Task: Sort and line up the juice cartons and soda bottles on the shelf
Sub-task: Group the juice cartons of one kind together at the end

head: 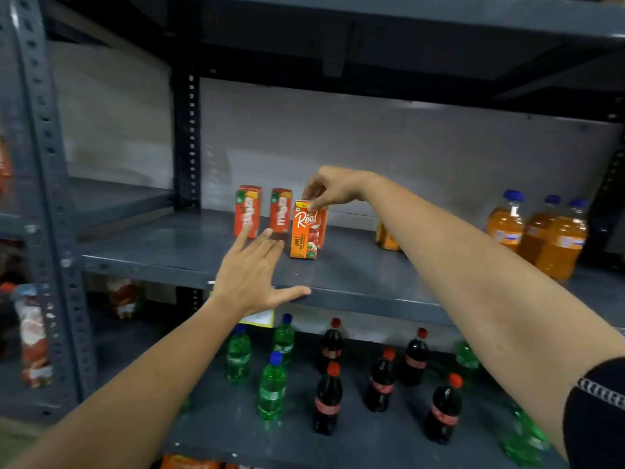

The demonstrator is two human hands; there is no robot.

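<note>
Forearms filled foreground, reaching to middle shelf (355, 282). Left hand (252, 282) hovered flat, fingers spread, gripping nothing, fingertips near two red cartons (248, 211) standing at left. Right hand (329, 189) pinched top of apple carton (305, 230), which stood upright just right of them, another carton close behind it. Orange bottles (537, 231) stood far right; green bottles (272, 384) and cola bottles (328, 401) scattered on lower shelf. Risk: top-only pinch likely to tip carton if pushed; spread left fingers could knock red pair; reaching arm might brush carton half hidden behind it.
</note>
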